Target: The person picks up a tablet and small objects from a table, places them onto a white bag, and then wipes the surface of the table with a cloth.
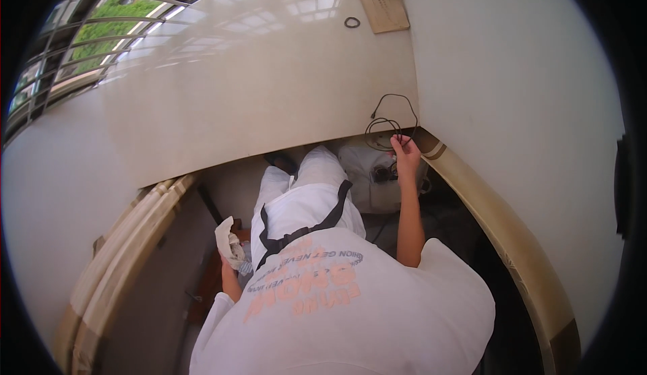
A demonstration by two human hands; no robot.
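A loosely coiled black cable point(383, 120) is pinched in the fingers of my right hand point(407, 153), at the right corner of the pale desktop's near edge. One end of it, with a small plug, lies over the desktop. Low on the left, beside my thigh, my left hand point(226, 264) holds a crumpled off-white cloth point(230, 243); most of its fingers are hidden. A smaller black ring or loop point(352, 22) lies on the desktop, left of a tan booklet point(382, 8) with writing on its cover.
The wide pale desktop point(263, 92) runs between two walls, with a barred window point(106, 31) at upper left. Below its right part sits a light grey bag point(361, 188). Beige-and-brown curtains point(121, 269) hang on the left, and a padded beige edge point(485, 218) curves along the right.
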